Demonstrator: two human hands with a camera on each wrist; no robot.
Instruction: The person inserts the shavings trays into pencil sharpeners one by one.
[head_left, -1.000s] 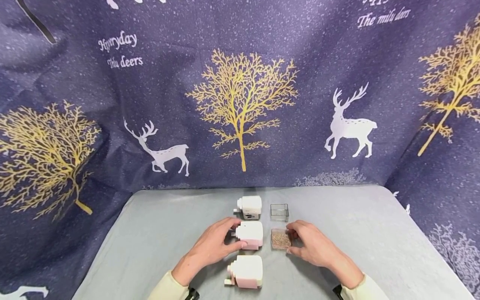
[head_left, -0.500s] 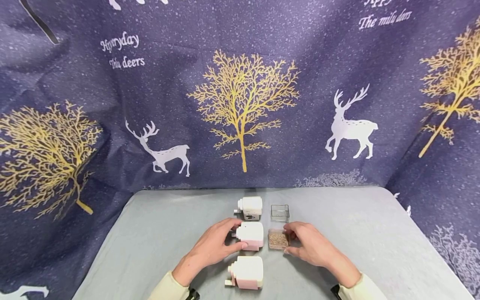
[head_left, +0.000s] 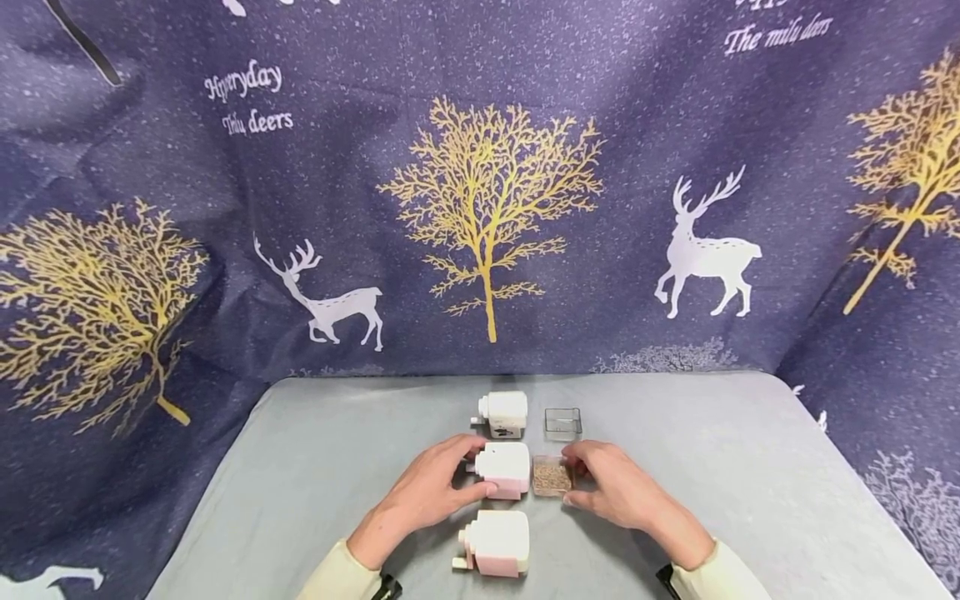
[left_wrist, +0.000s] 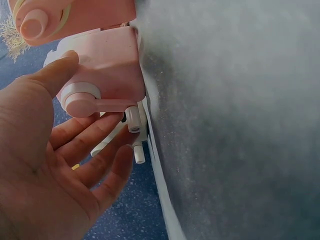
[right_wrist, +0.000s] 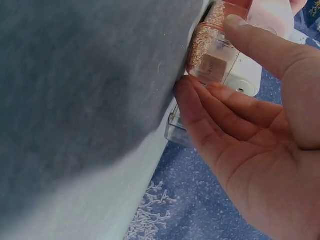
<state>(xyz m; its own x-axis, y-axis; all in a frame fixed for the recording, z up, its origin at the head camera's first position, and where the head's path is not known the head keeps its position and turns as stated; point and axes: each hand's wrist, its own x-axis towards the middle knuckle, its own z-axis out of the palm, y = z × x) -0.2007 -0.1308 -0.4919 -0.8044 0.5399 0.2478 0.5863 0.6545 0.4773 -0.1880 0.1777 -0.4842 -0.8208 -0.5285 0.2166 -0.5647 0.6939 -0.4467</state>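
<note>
My left hand (head_left: 431,483) holds the middle pink-and-white crank pencil sharpener (head_left: 504,471) between thumb and fingers. In the left wrist view its crank (left_wrist: 112,105) shows by my fingers, and the thumb lies on the pink body (left_wrist: 112,65). Just right of it stands a clear shavings drawer (head_left: 552,478), filled with brownish shavings. My right hand (head_left: 615,483) grips this drawer from the right, thumb on the near side and fingers on the far side. The drawer's left edge is very close to the sharpener; whether they touch I cannot tell.
Behind the middle sharpener stands a white one (head_left: 504,414) with a dark print, and in front a pink-and-white one (head_left: 498,542). A second clear drawer (head_left: 562,433), seemingly without shavings, sits at the far right of them. A dark blue patterned cloth (head_left: 487,358) hangs behind the grey table (head_left: 337,433).
My right hand has slid the shavings-filled drawer left, narrowing the gap to the middle sharpener. The left hand keeps its hold on that sharpener, which stays in place.
</note>
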